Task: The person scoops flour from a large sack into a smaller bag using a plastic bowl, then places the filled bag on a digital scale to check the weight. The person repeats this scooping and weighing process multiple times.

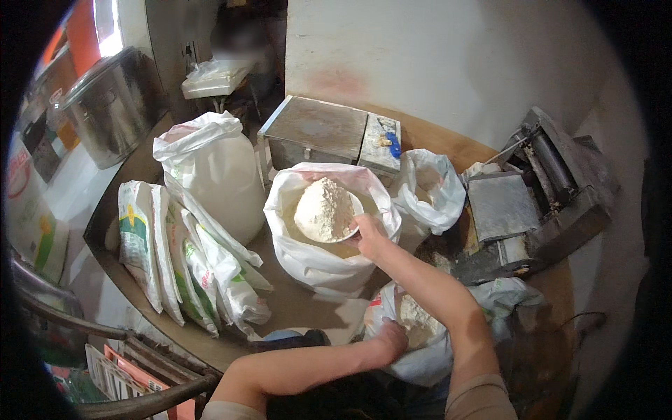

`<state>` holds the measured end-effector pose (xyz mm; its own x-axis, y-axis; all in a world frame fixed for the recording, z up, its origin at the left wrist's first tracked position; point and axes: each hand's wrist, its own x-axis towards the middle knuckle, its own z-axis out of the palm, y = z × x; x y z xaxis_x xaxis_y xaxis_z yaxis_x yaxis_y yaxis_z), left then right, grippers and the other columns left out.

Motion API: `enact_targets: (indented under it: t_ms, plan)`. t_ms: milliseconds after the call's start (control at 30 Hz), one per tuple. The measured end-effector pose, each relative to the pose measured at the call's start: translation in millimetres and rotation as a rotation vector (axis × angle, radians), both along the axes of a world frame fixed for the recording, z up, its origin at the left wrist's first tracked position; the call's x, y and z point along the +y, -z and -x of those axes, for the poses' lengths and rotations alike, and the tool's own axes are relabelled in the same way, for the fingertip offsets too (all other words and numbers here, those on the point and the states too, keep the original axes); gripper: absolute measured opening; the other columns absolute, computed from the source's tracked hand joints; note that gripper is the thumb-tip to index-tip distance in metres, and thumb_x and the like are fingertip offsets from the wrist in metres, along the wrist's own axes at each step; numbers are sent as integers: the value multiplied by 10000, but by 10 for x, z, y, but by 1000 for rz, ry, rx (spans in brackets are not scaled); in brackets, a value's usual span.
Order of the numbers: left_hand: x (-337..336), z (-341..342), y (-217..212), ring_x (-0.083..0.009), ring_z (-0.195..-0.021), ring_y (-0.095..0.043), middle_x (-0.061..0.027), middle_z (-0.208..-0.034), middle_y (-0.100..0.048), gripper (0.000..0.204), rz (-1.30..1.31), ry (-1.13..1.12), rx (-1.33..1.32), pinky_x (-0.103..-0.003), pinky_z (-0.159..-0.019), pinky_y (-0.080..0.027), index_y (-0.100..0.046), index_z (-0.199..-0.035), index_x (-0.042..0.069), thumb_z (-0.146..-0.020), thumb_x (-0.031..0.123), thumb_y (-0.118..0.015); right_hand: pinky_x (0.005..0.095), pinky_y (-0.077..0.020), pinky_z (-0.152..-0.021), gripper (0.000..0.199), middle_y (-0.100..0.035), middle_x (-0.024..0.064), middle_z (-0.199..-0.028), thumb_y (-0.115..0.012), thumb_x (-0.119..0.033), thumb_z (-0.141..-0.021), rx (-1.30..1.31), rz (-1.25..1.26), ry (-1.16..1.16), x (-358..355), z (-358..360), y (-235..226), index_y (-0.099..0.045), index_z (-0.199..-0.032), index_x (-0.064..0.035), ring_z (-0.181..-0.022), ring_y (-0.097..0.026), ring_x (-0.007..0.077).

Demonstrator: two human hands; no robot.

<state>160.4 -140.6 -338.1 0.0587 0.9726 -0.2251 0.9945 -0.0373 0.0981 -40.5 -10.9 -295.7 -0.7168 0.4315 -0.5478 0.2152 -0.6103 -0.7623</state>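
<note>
My right hand (369, 236) is closed on the rim of a white bowl (302, 222), its arm reaching across to the middle. Pale flour (327, 208) is heaped high in the bowl. Beneath and around it gapes a large white sack (308, 269), its edge rolled outward; the bowl hides much of what is inside. Nearer to me, my left hand (390, 337) grips the edge of a second open bag (421, 364), with flour (417, 318) showing inside it. My right forearm covers part of that bag.
Folded white bags (203, 262) stand in a row at left, before a tall full sack (222, 161). Behind are a lidded box (315, 129) and a smaller plastic-lined container (434, 192). A roller machine (539, 196) stands at right, a metal pot (112, 112) far left.
</note>
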Motion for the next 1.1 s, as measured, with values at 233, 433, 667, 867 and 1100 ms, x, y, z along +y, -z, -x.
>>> enact_targets:
  t_ms: [233, 433, 667, 867, 1100]
  plan:
    - [-46, 51, -124, -300, -938, -645, -135, -1032, -665, 265, 59, 38, -23, -495, -769, -475, -721, -978, 100, -875, 268, -545, 559, -597, -747, 527, -546, 213, -1047, -490, -3, -634, 11, -8, 63, -43, -188, -204, -451, -1153, 77, -927, -621, 390]
    - [-25, 55, 77, -330, -993, -630, -124, -1068, -677, 227, 85, 86, -52, -528, -835, -438, -728, -1001, 101, -848, 196, -590, 550, -606, -691, 458, -531, 163, -964, -509, -36, -630, 96, -71, 133, -38, -407, -438, -483, -1079, 52, -843, -606, 355]
    - [-117, 32, -110, -314, -1079, -602, -102, -1168, -642, 264, 169, 60, -48, -488, -878, -424, -708, -1089, 137, -858, 209, -603, 487, -572, -762, 180, -560, 121, -876, -511, -109, -705, 75, -66, 162, 219, -1215, -595, -527, -848, -1, -801, -623, 306]
    - [-125, -25, -6, -285, -1087, -612, -89, -1149, -656, 277, 180, 177, -71, -468, -866, -437, -690, -1121, 150, -875, 217, -585, 476, -517, -856, 264, -582, 140, -940, -534, -114, -702, -7, -272, 157, 708, -2634, 23, -550, -918, 36, -895, -624, 308]
    - [-149, -24, -110, -274, -1065, -618, -78, -1126, -666, 251, 225, 185, -103, -447, -829, -448, -712, -1070, 116, -857, 203, -612, 522, -517, -859, 347, -596, 199, -1006, -544, -97, -698, -401, -243, 360, 778, -3570, 491, -557, -1004, 66, -946, -617, 352]
